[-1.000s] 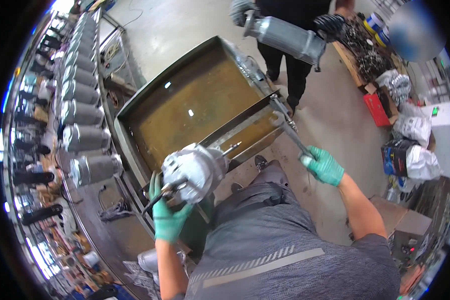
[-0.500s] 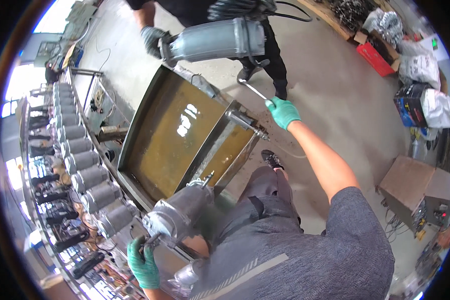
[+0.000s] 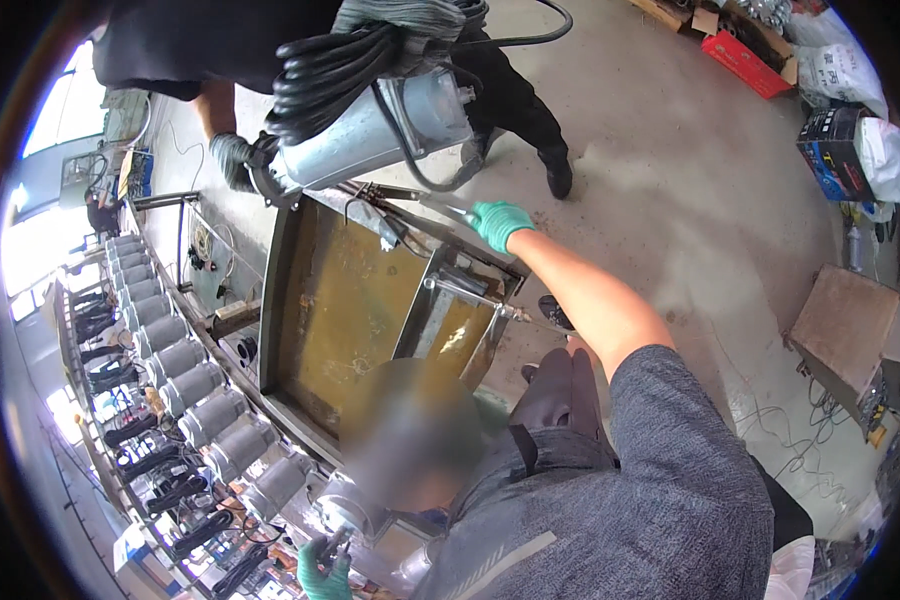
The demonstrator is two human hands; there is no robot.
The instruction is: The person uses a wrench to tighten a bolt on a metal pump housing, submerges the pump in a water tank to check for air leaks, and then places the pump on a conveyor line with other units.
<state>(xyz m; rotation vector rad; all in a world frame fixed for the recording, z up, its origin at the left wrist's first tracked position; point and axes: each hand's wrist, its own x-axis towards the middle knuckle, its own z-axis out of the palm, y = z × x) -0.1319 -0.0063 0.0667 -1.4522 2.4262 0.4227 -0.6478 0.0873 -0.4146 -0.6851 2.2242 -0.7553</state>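
My right hand (image 3: 500, 225), in a green glove, reaches forward closed around a wrench (image 3: 454, 209), whose far end lies over the tank's rim beside some metal tools (image 3: 375, 190). My left hand (image 3: 322, 572), also green-gloved, is low in the picture with its fingers curled at a dark fitting (image 3: 332, 545) on a grey cylindrical motor (image 3: 346, 505). A blurred patch hides part of that motor. Across the tank (image 3: 280, 300) of brownish water, a co-worker's gloved hand (image 3: 233, 162) holds one end of another grey motor (image 3: 365, 140), with a coiled black cable (image 3: 330, 85) on top.
A long row of grey motors (image 3: 210, 415) with black cables lines the bench at left. An air-gun-like tool with a hose (image 3: 475, 297) lies across the tank's near partition. On the right stand a brown-topped box (image 3: 845, 325), a printed carton (image 3: 832, 155) and a red box (image 3: 750, 65).
The co-worker and carried motor have shifted left and lower in the picture. My right hand has brought the wrench to the tank's rim. My left hand appears lower and further right.
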